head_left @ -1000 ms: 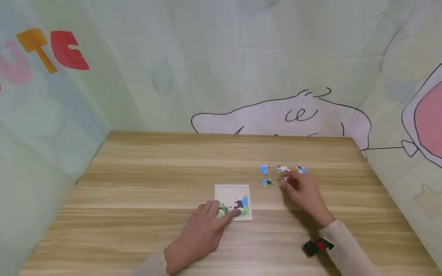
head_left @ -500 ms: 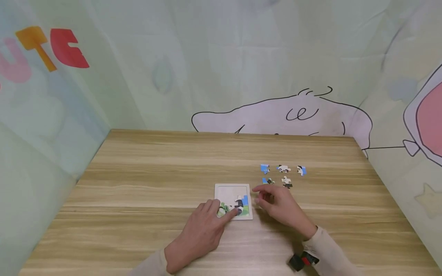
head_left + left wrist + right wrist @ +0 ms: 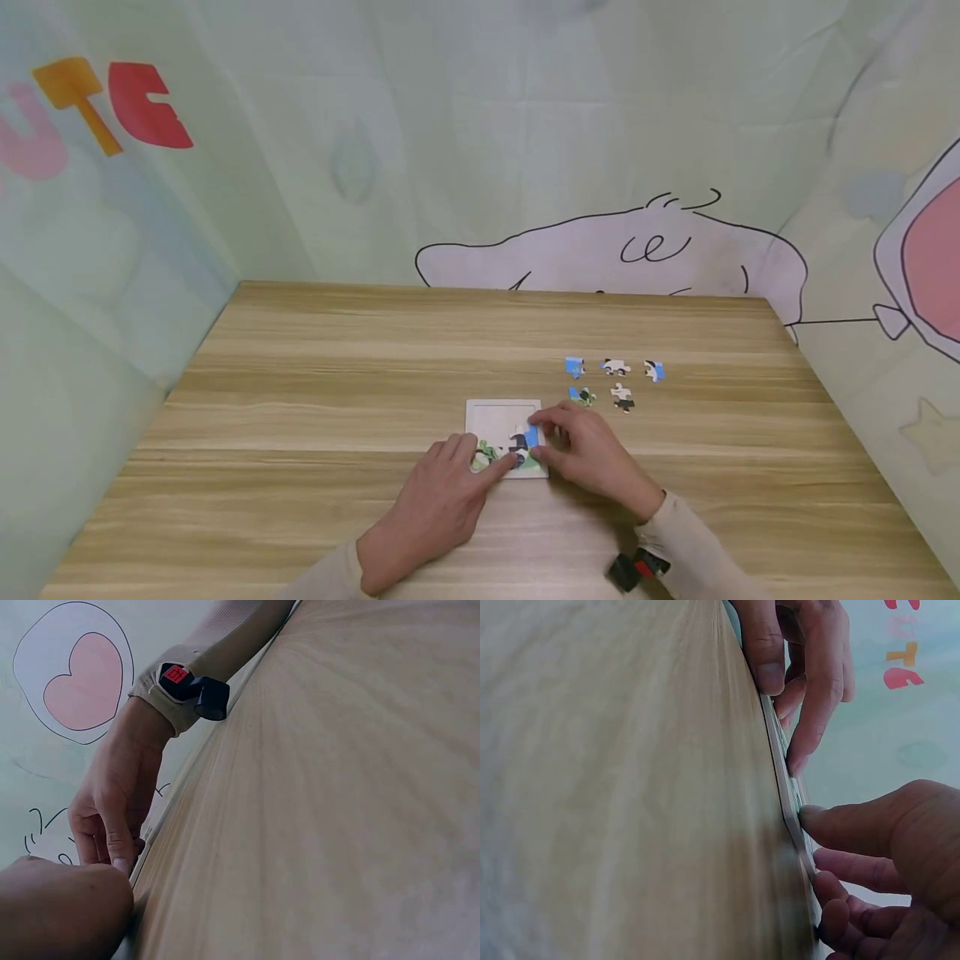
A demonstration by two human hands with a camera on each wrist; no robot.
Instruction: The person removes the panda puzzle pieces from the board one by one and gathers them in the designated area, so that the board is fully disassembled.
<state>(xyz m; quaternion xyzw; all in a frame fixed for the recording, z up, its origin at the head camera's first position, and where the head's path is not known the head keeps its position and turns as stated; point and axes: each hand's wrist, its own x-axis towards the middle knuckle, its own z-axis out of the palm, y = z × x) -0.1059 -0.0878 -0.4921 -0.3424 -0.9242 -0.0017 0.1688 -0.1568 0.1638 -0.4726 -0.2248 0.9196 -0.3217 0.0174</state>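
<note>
In the head view, the left hand (image 3: 435, 504) hides the lower left corner of the puzzle frame (image 3: 470, 417), the right hand (image 3: 596, 454) covers part of its right rim, and the bottom edge cuts off the left sleeve (image 3: 330, 575).

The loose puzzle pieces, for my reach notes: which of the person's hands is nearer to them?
Right. In the head view, the right hand, at the right edge of the puzzle frame, is just below the loose puzzle pieces; the left hand is farther down and left.

Left fingers (image 3: 823, 690), right fingers (image 3: 862, 871) at thin board (image 3: 780, 769) edge.
</note>
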